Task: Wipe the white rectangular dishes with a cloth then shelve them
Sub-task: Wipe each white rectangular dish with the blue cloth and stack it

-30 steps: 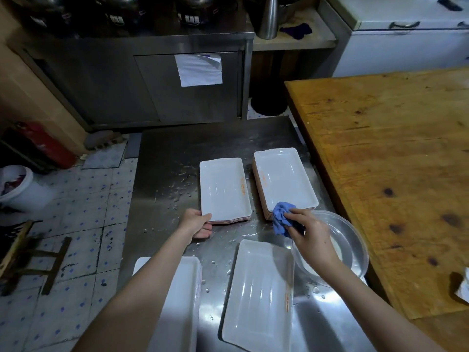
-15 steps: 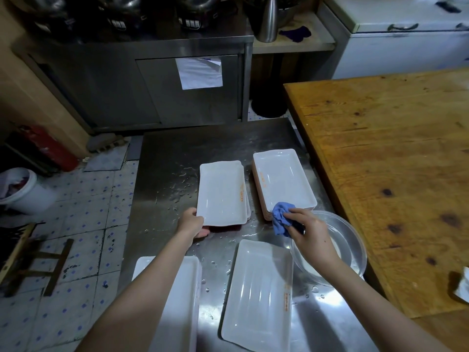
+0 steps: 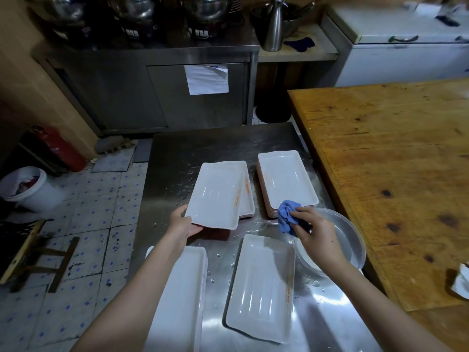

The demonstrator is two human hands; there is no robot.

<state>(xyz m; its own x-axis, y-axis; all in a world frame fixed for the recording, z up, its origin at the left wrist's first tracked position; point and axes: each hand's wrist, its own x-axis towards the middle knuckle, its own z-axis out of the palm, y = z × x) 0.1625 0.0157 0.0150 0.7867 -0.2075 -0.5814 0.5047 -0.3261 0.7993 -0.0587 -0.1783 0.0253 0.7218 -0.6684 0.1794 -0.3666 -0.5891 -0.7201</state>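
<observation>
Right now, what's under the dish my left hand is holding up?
A stack of white dishes shows past the right edge of the lifted dish; the rest is covered.

White dish stacks on table (image 3: 203,148): three – far right stack (image 3: 286,181), middle stack (image 3: 250,199), near left stack (image 3: 182,301); dishes per stack, can't count. Loose dishes: two – held dish (image 3: 215,194) in my left hand (image 3: 181,226), flat dish (image 3: 264,283) near me. Blue cloth (image 3: 285,215): one, in my right hand (image 3: 317,237). Clear bowl (image 3: 355,240): one. Cookers (image 3: 137,11) behind: three.

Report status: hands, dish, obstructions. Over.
Left hand grips top dish, askew over its stack. Right hand pinches blue cloth, not yet on dish. Clear bowl by right hand.
</observation>
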